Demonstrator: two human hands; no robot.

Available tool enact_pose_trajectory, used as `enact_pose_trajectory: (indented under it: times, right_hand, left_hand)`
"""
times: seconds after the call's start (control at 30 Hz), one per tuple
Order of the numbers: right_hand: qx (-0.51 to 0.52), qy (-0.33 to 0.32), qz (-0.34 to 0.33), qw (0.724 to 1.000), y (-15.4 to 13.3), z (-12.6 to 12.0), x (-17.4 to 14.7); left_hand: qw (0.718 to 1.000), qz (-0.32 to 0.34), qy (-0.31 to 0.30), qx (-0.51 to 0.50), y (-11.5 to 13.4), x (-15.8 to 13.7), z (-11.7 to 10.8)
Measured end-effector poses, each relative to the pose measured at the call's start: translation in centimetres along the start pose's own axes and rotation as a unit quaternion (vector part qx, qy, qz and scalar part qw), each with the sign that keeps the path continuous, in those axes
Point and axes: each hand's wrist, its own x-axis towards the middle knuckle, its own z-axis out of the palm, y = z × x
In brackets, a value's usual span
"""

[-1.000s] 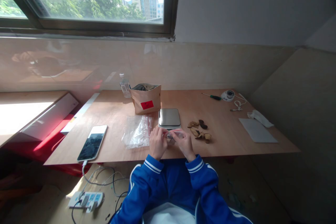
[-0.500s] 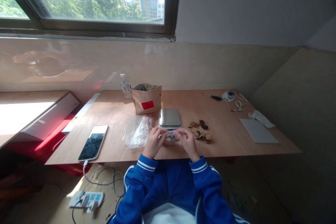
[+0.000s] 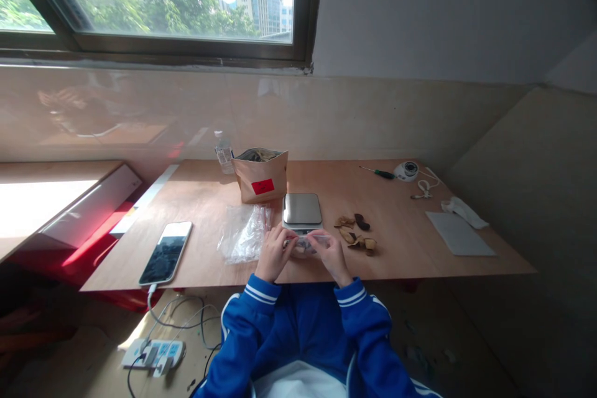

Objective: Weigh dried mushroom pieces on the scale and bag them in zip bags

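Between my hands is a small clear plastic bag (image 3: pixel 304 246) with some darkish contents I cannot make out. My left hand (image 3: pixel 276 253) pinches its left top corner, and my right hand (image 3: pixel 330 253) pinches the top edge on the right. Just beyond the bag stands a kitchen scale (image 3: pixel 302 209) with a bare metal plate. Several dried brown pieces (image 3: pixel 357 236) lie to the right of my right hand. Left of my left hand rests a pile of clear plastic bags (image 3: pixel 245 233). Behind it an open brown paper pouch (image 3: pixel 261 177) with a red label stands upright.
A charging phone (image 3: pixel 165 254) lies at the table's left, its cable running down to a power strip (image 3: pixel 153 354). A water bottle (image 3: pixel 224 153) stands by the wall. Toward the right are a screwdriver (image 3: pixel 383 173), a dome camera (image 3: pixel 406 170) and a white sheet (image 3: pixel 459 234).
My right hand has shifted slightly left along the bag's top edge, closer to my left hand. My left hand stays in nearly the same place.
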Motion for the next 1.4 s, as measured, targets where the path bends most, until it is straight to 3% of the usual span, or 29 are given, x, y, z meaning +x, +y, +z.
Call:
enact_pose_trajectory:
  times: [0.13, 0.3, 0.5, 0.7, 0.77, 0.83, 0.93, 1.0, 1.1, 1.27, 1.33, 1.4]
  right_hand:
    - [0.004, 0.018, 0.023, 1.000, 0.5, 0.1, -0.1]
    - [0.019, 0.027, 0.022, 0.999, 0.5, -0.1, -0.1]
    - [0.019, 0.034, -0.002, 0.999, -0.7, -2.4, 0.5]
    - [0.034, -0.010, 0.005, 0.999, -2.0, -3.2, 1.4]
    - [0.005, 0.023, -0.002, 1.000, -2.3, -4.1, 3.2]
    - [-0.057, 0.098, -0.026, 0.993, -2.4, -5.8, 6.0]
    - [-0.196, 0.182, -0.076, 0.961, -1.7, -9.2, 11.5]
    - [-0.275, 0.168, -0.070, 0.944, -0.7, -11.2, 14.9]
    - [-0.306, 0.160, -0.042, 0.938, 0.8, -12.8, 17.4]
    - [-0.368, 0.220, -0.031, 0.903, 3.0, -13.4, 14.3]
    - [-0.428, 0.160, -0.047, 0.889, 3.8, -13.6, 11.8]
    - [-0.476, 0.048, -0.065, 0.876, 4.4, -13.8, 9.6]
  left_hand:
    - [0.998, -0.007, 0.017, 0.055, 0.0, -0.1, 0.4]
    - [0.999, -0.009, 0.019, 0.047, -0.7, 0.0, -0.3]
    - [0.996, -0.019, -0.013, -0.086, -2.7, -0.3, -2.6]
    - [0.967, -0.124, 0.003, -0.221, -1.6, 0.2, -2.9]
    - [0.955, -0.160, 0.012, -0.251, -1.3, 0.3, -2.9]
    - [0.944, -0.195, 0.028, -0.264, -1.4, 0.2, -3.1]
    - [0.938, -0.229, 0.043, -0.256, -1.9, -0.5, -3.4]
    - [0.938, -0.232, 0.037, -0.254, -2.2, -1.0, -3.6]
    - [0.940, -0.231, 0.021, -0.251, -2.3, -1.7, -4.0]
    - [0.944, -0.248, -0.004, -0.220, -2.7, -2.4, -4.7]
    - [0.943, -0.256, -0.008, -0.214, -3.0, -2.6, -4.7]
    - [0.940, -0.260, -0.014, -0.221, -3.3, -2.6, -4.6]
